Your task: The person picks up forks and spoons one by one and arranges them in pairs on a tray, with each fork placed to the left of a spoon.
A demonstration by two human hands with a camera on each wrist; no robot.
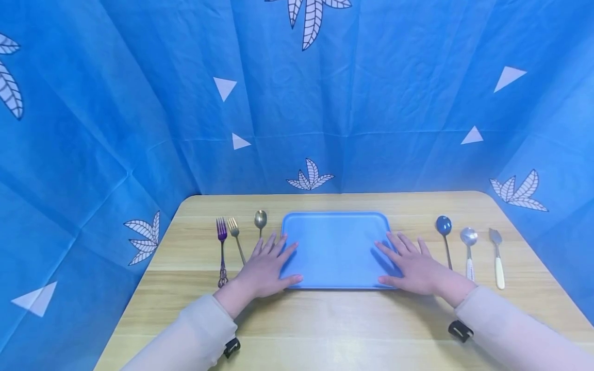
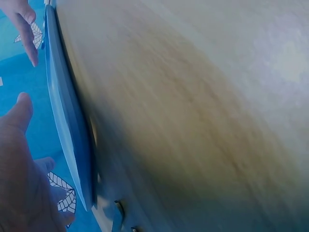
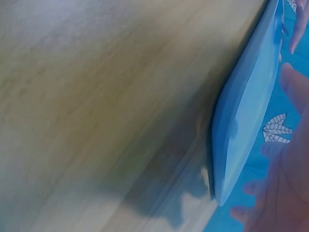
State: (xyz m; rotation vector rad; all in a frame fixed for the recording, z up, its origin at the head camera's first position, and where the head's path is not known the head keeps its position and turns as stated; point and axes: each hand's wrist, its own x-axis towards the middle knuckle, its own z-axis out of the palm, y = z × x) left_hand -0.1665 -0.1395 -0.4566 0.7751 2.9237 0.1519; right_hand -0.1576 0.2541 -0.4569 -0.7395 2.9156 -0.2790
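Observation:
A blue rectangular tray (image 1: 336,250) lies on the wooden table between both hands. My left hand (image 1: 264,268) hovers with spread fingers over the tray's left edge. Over its right edge my right hand (image 1: 413,263) is spread the same way, palm down. In the left wrist view the left hand (image 2: 21,169) shows above the tray's rim (image 2: 72,130), a gap between them. The right wrist view likewise has the right hand (image 3: 282,179) apart from the tray (image 3: 241,125). Neither hand holds anything.
Left of the tray lie a purple fork (image 1: 221,237), a gold-toned fork (image 1: 235,234) and a spoon (image 1: 260,219). On the right are a dark spoon (image 1: 444,226), a white-handled spoon (image 1: 469,239) and a white-handled knife-like utensil (image 1: 497,252). Blue patterned cloth (image 1: 371,103) hangs behind the table.

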